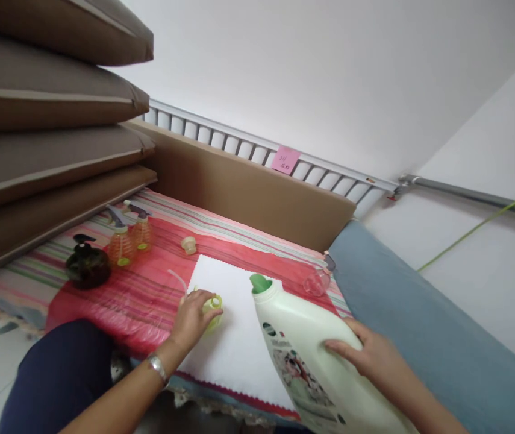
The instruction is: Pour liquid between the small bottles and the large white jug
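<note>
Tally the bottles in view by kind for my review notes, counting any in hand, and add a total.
Orange spray bottles: 2
Dark pump bottle: 1
Clear bottle with grey head: 1
Small yellow-green bottle in the left hand: 1
Large pale-green bottle in the right hand: 1
Total: 6

A person's left hand [199, 316] reaches in over the near edge of the table [140, 295], back upward, thumb and fingers curved into a pinch, left forearm [121, 383] bare and slanting; the right hand [368, 352] grips near the right edge, some fingers hidden, right forearm [415, 398] angled; a knee [65, 367] stands bent toward the near left corner
</note>
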A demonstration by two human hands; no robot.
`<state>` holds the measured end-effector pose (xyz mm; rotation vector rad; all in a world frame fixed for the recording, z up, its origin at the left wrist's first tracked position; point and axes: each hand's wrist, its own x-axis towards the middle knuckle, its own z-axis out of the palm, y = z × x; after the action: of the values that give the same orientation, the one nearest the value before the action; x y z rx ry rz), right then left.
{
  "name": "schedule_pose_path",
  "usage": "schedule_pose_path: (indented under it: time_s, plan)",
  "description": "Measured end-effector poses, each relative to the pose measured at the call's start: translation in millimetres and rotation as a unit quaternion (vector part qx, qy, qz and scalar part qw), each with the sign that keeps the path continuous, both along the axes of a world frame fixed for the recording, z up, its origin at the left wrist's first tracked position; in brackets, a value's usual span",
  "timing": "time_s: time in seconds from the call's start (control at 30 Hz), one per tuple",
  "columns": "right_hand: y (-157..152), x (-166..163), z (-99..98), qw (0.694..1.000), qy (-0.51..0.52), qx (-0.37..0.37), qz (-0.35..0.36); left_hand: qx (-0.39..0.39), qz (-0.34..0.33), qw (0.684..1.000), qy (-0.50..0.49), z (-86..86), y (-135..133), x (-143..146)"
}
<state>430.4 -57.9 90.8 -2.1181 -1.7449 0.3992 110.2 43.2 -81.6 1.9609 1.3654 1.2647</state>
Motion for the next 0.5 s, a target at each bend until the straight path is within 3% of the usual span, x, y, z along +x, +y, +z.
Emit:
schedule_pose_path:
  time_s: [0.23, 0.5]
  plan:
    - [0, -27, 3.0, 0.989, -0.100, -0.059, 0.093, -0.007, -0.009, 1.000, 0.017, 3.4, -4, 2]
    - [18, -39, 9.1, 0.971, -0.186, -0.093, 0.117, -0.015, -0.012, 1.000, 0.022, 10.4, -6, 5]
